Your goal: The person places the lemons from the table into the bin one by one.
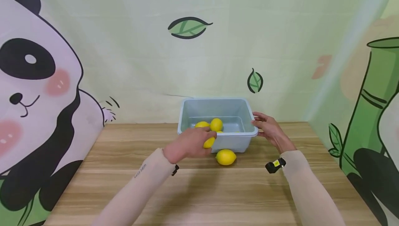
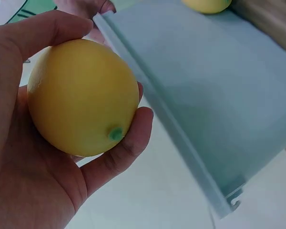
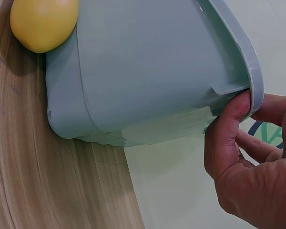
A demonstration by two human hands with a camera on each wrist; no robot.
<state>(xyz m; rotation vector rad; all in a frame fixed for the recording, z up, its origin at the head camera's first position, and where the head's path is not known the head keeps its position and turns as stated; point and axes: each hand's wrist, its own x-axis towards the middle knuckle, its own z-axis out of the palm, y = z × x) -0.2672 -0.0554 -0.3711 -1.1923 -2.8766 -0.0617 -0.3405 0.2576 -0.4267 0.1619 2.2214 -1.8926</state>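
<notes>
My left hand (image 1: 189, 142) holds a yellow lemon (image 2: 83, 98) in front of the near rim of a light blue plastic bin (image 1: 233, 144). In the left wrist view the fingers and thumb curl round the fruit, whose green stem end shows. My right hand (image 1: 270, 129) grips the bin's rim at its right side, and the right wrist view shows fingers on both faces of that rim (image 3: 255, 71). Inside the bin lie several lemons (image 1: 216, 124), partly hidden by its front wall and my left hand. Another lemon (image 1: 225, 157) rests on the table just before the bin.
The bin stands near the back of a wood-grain table (image 1: 149, 191). Behind it hangs a pale green backdrop (image 1: 140, 56) printed with leaves, a panda at the left and bamboo at the right.
</notes>
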